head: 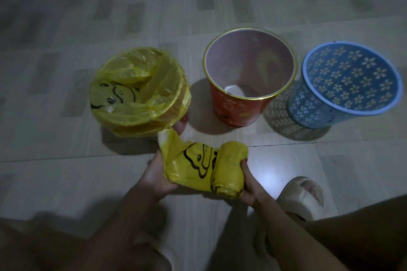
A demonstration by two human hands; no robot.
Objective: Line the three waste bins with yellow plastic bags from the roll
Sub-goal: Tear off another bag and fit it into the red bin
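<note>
Head view showed a tiled floor (pixel 66 182) with three bins in a row. The blue perforated bin (pixel 343 103) on the right and the red bin (pixel 240 110) in the middle had no liner; the left bin (pixel 141 121) was covered by a yellow bag (pixel 132 86). Near them, the right hand (pixel 248 185) gripped the roll of yellow bags (pixel 229 171), and the left hand (pixel 157 174) pinched its unrolled end (pixel 176 156). A slipper (pixel 301 200) was beside the right hand.

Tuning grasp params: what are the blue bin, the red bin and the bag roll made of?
Blue bin: looks like moulded plastic, matte, with flower-shaped perforations.
Red bin: smooth printed wall, shiny gold rim, pale inside; plastic or coated card, can't tell.
Bag roll: thin yellow plastic film, creased, slightly glossy, black print.
</note>
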